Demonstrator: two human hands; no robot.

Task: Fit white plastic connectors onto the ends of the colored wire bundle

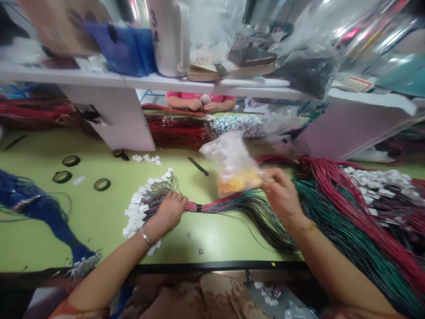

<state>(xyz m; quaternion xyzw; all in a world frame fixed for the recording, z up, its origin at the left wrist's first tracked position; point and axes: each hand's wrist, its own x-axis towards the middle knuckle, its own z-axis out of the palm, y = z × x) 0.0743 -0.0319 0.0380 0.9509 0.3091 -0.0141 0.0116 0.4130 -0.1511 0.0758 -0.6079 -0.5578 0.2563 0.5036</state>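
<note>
My left hand (171,210) is closed around a taped bundle of thin wires (215,206) on the green table. White plastic connectors (134,217) fan out from the bundle's left end, beside my wrist. To the right the red, black and green strands spread loosely. My right hand (282,195) pinches the lower right corner of a clear plastic bag (232,161), held above the wires. Small yellow-orange pieces lie in the bag's bottom; blur hides their exact shape.
Rolls of black tape (102,184) and a dark, flat blade-like strip (198,166) lie on the table. Blue wires (43,217) are at left, thick red and green wire bundles (352,221) at right. A loaded shelf (206,84) spans above; behind it a person in pink (202,101) works.
</note>
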